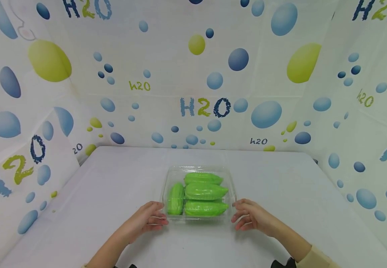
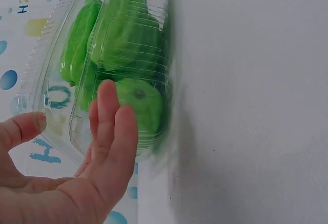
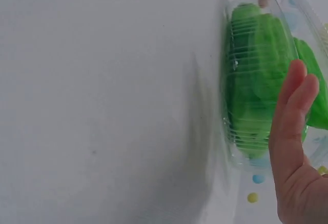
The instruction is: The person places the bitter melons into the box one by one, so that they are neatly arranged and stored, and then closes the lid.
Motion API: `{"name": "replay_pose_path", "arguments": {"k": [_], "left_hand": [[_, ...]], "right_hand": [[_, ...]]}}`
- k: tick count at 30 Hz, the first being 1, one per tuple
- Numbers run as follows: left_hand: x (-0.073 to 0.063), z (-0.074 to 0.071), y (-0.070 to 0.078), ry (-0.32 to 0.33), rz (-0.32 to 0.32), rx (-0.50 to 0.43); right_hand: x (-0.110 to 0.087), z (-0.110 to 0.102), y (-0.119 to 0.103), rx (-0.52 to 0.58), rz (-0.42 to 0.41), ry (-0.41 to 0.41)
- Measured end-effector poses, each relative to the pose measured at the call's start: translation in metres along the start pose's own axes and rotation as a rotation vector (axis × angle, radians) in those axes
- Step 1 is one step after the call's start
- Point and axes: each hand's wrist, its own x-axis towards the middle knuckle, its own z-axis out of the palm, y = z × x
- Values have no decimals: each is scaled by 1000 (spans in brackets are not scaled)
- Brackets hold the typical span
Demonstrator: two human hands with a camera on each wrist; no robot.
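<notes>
A clear plastic box (image 1: 198, 219) with ribbed walls sits on the white table and holds several glossy green, elongated vegetables (image 1: 206, 191) with tapered ends. One green vegetable (image 1: 176, 199) lies lengthwise at the left, the others crosswise to it. My left hand (image 1: 148, 219) is at the box's near left corner; in the left wrist view its straight fingers (image 2: 125, 137) overlap the box wall and the thumb stands apart. At the near right corner is my right hand (image 1: 251, 216), fingers loosely bent; in the right wrist view its extended fingers (image 3: 294, 111) lie across the box end.
The white table (image 1: 119, 175) extends around the box on all sides. Behind it and along both sides hangs a white sheet (image 1: 166, 48) printed with blue and yellow-green drops and H2O lettering. Dark bands show near both forearms at the bottom.
</notes>
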Motion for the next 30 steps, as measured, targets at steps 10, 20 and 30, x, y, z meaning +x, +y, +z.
{"name": "replay_pose_path", "arguments": {"k": [10, 20, 30], "left_hand": [[1, 3, -6, -32, 56, -58], [2, 7, -10, 4, 45, -118], [0, 12, -11, 62, 55, -154]], "right_hand": [[3, -2, 11, 121, 6, -32], [5, -3, 16, 165, 1, -69], [6, 0, 15, 156, -26, -18]]}}
